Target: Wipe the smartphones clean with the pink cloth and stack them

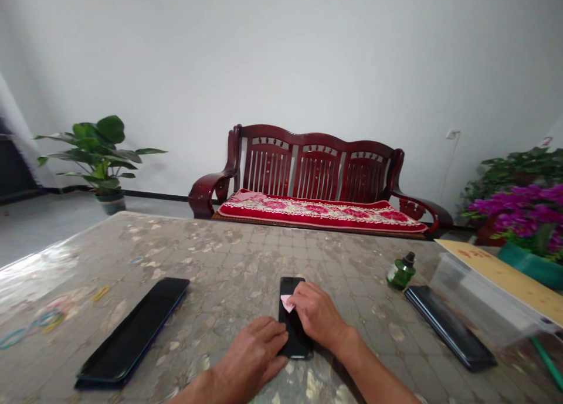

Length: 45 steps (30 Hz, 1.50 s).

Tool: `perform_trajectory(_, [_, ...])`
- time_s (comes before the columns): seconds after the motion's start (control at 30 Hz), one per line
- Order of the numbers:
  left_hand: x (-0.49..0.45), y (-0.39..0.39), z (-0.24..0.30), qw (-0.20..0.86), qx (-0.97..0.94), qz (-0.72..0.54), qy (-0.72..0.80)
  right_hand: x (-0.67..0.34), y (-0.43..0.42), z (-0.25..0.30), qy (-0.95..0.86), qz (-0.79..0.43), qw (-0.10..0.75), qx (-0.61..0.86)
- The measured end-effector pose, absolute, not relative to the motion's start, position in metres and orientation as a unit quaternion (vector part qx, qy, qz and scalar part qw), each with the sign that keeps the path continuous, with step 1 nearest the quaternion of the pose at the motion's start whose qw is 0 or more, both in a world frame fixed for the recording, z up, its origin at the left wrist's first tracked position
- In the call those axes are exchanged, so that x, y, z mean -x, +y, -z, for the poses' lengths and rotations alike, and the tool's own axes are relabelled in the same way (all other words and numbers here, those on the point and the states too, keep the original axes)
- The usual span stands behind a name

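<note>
A black smartphone (294,337) lies flat on the patterned table, directly in front of me. My left hand (257,352) grips its lower left edge, fingers on the side and thumb near the bottom corner. Pinched in the fingers of my right hand (319,315) is a small pink cloth (287,302), pressed against the upper part of the screen. That hand covers the phone's right edge. To the left lies a stack of dark phones (134,328), and another dark phone stack (448,326) lies to the right.
Coloured rubber bands (46,321) are scattered at the table's left. A green bottle (401,272) stands at right, beside a clear plastic box (479,298) with a yellow board (505,272) on top. Purple flowers (523,213) stand behind it. A wooden bench (316,163) is beyond the table.
</note>
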State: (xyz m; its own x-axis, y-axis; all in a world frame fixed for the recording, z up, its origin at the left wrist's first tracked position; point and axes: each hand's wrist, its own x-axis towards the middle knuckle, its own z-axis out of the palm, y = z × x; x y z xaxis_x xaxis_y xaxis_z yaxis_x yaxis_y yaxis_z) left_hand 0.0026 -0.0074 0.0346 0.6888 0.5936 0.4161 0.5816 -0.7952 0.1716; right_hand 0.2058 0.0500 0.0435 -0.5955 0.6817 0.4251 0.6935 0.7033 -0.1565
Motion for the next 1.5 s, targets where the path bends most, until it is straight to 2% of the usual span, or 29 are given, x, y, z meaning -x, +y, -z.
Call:
perform_trajectory(0.17, [-0.002,-0.007,-0.036,0.013,-0.92,-0.233,0.314,-0.202,0.059,-0.046,-0.859,0.022,0.248,0.447])
perform_trajectory(0.4, [-0.001,-0.007,-0.036,0.014,-0.918,-0.248,0.309,-0.199,0.047,-0.047,-0.893,0.016,0.232,0.385])
perform_trajectory(0.63, [-0.001,-0.008,-0.035,0.014,-0.919,-0.249,0.307,-0.197,0.058,-0.044,-0.865,0.022,0.249,0.435])
perform_trajectory(0.83, [-0.001,-0.006,-0.034,0.009,-0.921,-0.248,0.301,-0.197,0.046,-0.046,-0.903,0.016,0.224,0.366])
perform_trajectory(1.07, [-0.001,-0.008,-0.035,0.009,-0.921,-0.243,0.304,-0.209,0.059,-0.043,-0.862,0.027,0.263,0.432])
perform_trajectory(1.3, [-0.001,-0.007,-0.034,0.004,-0.916,-0.268,0.299,-0.214,0.045,-0.041,-0.891,-0.007,0.253,0.377])
perform_trajectory(1.5, [-0.001,-0.008,-0.035,0.002,-0.915,-0.268,0.302,-0.213,0.054,-0.044,-0.867,0.008,0.274,0.417])
